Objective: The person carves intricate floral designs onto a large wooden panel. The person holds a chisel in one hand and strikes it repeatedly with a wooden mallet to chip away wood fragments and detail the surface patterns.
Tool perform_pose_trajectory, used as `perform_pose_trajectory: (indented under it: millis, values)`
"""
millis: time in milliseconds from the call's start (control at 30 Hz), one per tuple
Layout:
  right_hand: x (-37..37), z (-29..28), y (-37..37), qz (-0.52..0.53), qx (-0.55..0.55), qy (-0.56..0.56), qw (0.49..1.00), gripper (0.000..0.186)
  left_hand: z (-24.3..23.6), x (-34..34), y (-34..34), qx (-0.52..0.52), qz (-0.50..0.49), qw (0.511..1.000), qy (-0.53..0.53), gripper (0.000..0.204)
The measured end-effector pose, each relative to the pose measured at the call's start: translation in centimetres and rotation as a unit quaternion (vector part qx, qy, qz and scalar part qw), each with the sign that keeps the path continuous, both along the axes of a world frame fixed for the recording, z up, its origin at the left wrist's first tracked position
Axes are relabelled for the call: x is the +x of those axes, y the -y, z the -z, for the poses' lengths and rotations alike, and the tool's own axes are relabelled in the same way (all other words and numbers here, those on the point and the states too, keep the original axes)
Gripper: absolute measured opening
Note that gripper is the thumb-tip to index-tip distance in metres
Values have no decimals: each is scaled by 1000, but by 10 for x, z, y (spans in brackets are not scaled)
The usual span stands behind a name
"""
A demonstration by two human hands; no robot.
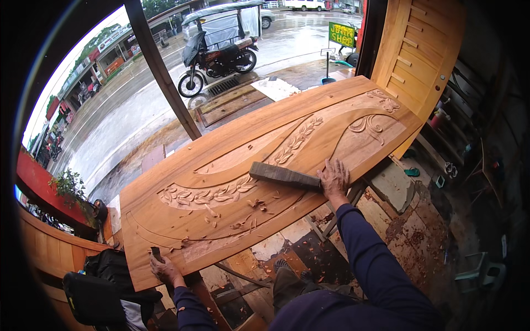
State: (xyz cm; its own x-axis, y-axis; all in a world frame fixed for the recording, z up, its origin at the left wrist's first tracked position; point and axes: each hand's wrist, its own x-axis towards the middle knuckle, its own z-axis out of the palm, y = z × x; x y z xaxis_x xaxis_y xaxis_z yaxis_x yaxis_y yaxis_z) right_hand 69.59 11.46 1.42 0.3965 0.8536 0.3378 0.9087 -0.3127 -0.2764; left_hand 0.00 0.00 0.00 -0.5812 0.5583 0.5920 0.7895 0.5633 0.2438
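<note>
A large, brown, rectangular wooden panel [309,143] lies carved face up, running obliquely from the lower left to the upper right, in front of the person. Its face carries a curved band of relief-carved leaves [221,192] and, toward the far right end, a scroll-shaped relief [366,128]. Loose, curled, reddish-brown wood shavings [257,204] are scattered over the near left half.

Left hand [164,270]: positioned at the panel's near left corner; fingers curled, gripping a small, dark, short piece [157,254] that projects above them.

Right hand [334,181]: positioned over the panel's near edge, right of centre; fingers extended and slightly spread, in contact with the narrow end of a long, dark brown, tapered wooden block [282,175]. Whether the thumb closes around the block cannot be told. The block lies across the panel, wide end to the left, beside the carved leaves.

Surroundings: a yellowish wooden door [414,49] stands upright beyond the far right end. A black motorcycle [223,59] is parked outside.
</note>
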Motion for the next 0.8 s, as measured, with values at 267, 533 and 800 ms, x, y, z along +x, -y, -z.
perform_pose_trajectory:
  millis: [267,533,800]
  values:
    - [-1,-2,2,0,-5,2,1000,69,3,-2,5,-4,5,1000,-7,48]
    - [3,2,0,3,3,4,1000,70,2,2,2,-7,10,1000,3,49]
    - [1,-2,2,4,-6,1,1000,69,-4,10,2,-15,-3,1000,18,46]
